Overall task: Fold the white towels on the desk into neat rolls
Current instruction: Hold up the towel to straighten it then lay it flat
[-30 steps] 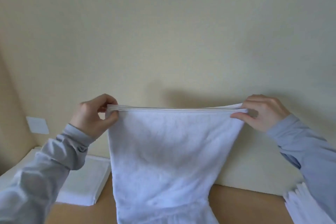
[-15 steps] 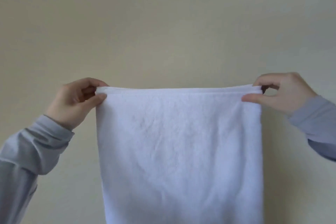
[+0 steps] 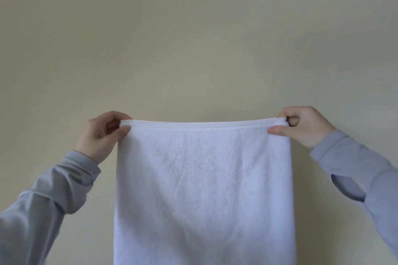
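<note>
Towel: white towel (image 3: 202, 189) hangs flat before a plain beige wall (image 3: 193, 38), held up in the air.
Top edge: hemmed, stretched nearly level between both hands.
Side edges: fall straight; the bottom edge runs out of view.
Left hand (image 3: 101, 135): grip pinching the top left corner.
Right hand (image 3: 305, 126): grip pinching the top right corner.
Open room: bare wall above and beside both grey sleeves (image 3: 49, 204).

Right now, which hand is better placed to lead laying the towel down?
Neither clearly. Left hand and right hand pinch opposite top corners of the towel at near-equal height; both should lower together.
</note>
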A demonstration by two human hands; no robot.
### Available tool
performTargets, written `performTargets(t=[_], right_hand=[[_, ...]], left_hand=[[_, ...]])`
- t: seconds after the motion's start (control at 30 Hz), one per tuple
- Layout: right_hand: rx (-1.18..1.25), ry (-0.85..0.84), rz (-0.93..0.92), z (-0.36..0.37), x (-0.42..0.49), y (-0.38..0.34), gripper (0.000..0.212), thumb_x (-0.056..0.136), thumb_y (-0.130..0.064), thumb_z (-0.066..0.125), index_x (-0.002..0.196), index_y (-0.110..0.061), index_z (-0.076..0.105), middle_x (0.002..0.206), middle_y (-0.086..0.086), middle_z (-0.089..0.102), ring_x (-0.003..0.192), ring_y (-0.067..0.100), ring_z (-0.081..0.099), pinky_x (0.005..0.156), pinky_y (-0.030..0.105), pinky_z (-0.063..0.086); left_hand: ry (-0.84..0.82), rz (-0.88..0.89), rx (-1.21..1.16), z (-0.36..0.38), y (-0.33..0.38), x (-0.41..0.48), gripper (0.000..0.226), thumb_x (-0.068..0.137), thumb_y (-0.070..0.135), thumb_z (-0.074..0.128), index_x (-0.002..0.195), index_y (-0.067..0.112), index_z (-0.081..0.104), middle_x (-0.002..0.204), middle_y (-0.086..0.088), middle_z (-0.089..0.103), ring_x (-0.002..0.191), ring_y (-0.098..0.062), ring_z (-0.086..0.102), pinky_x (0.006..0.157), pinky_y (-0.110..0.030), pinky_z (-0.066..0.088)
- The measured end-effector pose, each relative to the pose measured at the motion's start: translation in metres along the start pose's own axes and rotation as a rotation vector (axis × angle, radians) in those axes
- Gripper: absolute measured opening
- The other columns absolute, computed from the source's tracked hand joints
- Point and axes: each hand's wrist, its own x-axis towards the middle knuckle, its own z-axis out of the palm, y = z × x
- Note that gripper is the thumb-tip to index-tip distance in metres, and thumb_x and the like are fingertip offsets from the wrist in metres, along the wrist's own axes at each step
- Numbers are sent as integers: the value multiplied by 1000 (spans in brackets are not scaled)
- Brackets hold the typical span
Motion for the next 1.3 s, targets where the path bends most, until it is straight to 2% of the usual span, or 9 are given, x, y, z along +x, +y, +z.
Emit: performTargets(t=[0.17, 0.27, 0.37, 0.53, 0.6, 0.7, 0.8, 0.9, 1.3], right_hand=[[308, -20, 87, 3, -12, 10, 41, 70, 3, 75, 88, -24, 50, 56, -5, 52, 53, 11, 49, 56, 19, 41], [366, 3, 136, 8, -17, 13, 32, 70, 8, 73, 83, -16, 56, 69, 10, 57, 62, 20, 53, 62, 23, 44], [583, -55, 263, 7, -16, 10, 21, 67, 8, 71, 83, -5, 66, 76, 8, 69, 73, 21, 65, 65, 19, 54], [712, -247, 365, -10, -10, 3, 32, 62, 2, 64, 94, 2, 67, 87, 10, 74, 81, 17, 71, 62, 21, 56], [667, -160, 347, -8, -7, -4, 24, 67, 9, 63, 89, 1, 66, 76, 6, 74, 74, 18, 70, 63, 22, 57], [655, 213, 150, -8, -1, -16, 22, 74, 12, 65, 79, -9, 67, 62, -4, 71, 67, 13, 64, 66, 21, 54], [707, 426, -86, -1, -4, -23, 27, 75, 9, 66, 74, -18, 68, 65, -11, 70, 65, 4, 62, 68, 17, 51], [650, 444, 7, 22, -9, -22, 27, 75, 12, 65, 73, -15, 65, 56, -16, 66, 56, -2, 57, 62, 14, 47], [518, 446, 81, 34, -35, 3, 24, 69, 6, 74, 76, -17, 68, 67, -12, 71, 65, 3, 65, 65, 14, 50]], left_hand=[[54, -108, -150, 8, 0, -9, 28, 88, -6, 55, 86, 19, 66, 75, 14, 72, 73, 0, 64, 70, -11, 52], [85, -183, -197, 10, 2, -13, 24, 87, -2, 59, 88, 19, 69, 71, 9, 72, 73, -7, 63, 72, -14, 53], [182, -247, -239, 8, 7, -11, 17, 82, -2, 66, 85, 14, 69, 68, 8, 72, 68, -7, 64, 69, -16, 56], [209, -248, -313, 2, 17, -12, 14, 81, -3, 65, 82, 10, 68, 68, 8, 72, 65, -5, 65, 58, -15, 53], [175, -232, -329, 2, 25, -11, 19, 83, -3, 63, 80, 14, 70, 66, 9, 71, 63, -3, 64, 58, -14, 52], [205, -111, -382, -4, 42, -2, 29, 84, 1, 63, 70, 24, 75, 71, 12, 72, 66, -1, 63, 60, -13, 50], [270, 18, -404, -11, 50, 4, 14, 81, 9, 68, 77, 22, 72, 78, 13, 72, 71, -2, 62, 69, -16, 51], [296, -88, -203, 2, 31, -10, 16, 83, 2, 66, 82, 17, 64, 68, 20, 69, 66, 2, 57, 69, -16, 48], [203, -95, -272, 1, -7, -37, 14, 81, 9, 70, 84, 22, 73, 78, 8, 72, 79, -9, 64, 77, -18, 54]])
